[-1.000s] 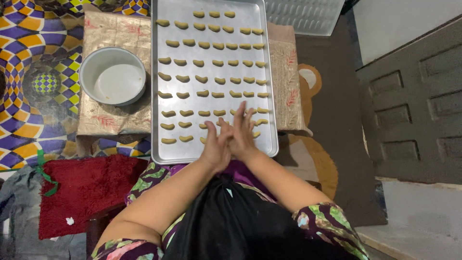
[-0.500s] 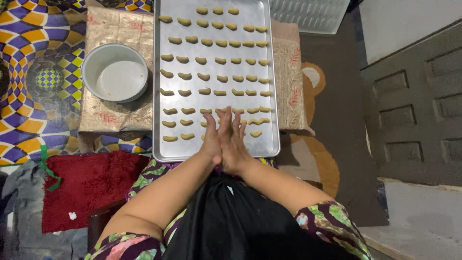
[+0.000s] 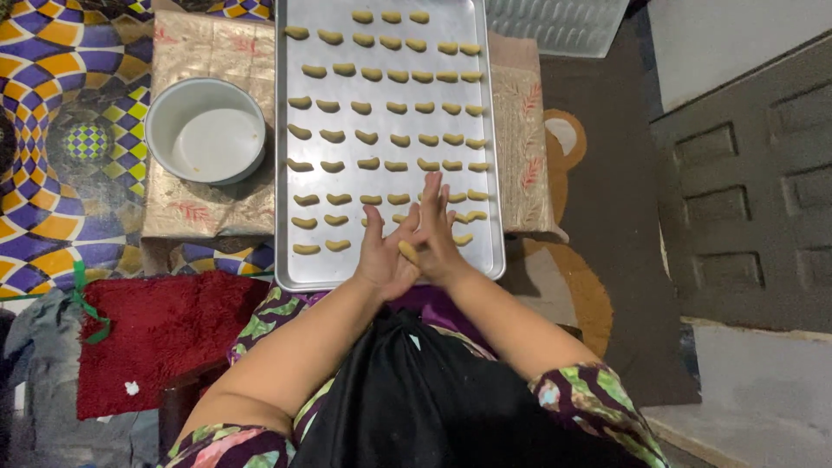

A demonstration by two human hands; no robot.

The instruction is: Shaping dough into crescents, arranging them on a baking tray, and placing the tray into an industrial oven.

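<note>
While the palms press together over the near edge of a metal baking tray [image 3: 295, 260], the left hand [image 3: 386, 256] and the right hand [image 3: 438, 234] trap a small roll of pale dough [image 3: 407, 252] between them, its near tip showing at the heels of the palms. Neither hand is curled into a grip: the fingers are stretched out flat and nearly straight, pointing away from the body, the right hand's fingertips reaching farther over the tray than the left's. How much of the dough lies hidden between the palms cannot be made out from this angle.

Beyond the fingertips, rows of shaped crescent pieces [image 3: 397, 108] fill the tray, set apart from one another. The nearest rows stop short just left of the hands, where a few pieces [image 3: 321, 247] lie; others are partly covered by the fingers.

Well to the left of the hands and farther out, a round white bowl [image 3: 205, 130] stands on a gold patterned cloth [image 3: 199, 204] that also runs under the tray. Left of the forearms and nearer the body lies a dark red mat [image 3: 156, 338]. On the right of the hands, a brown rug [image 3: 607, 225] covers the floor.
</note>
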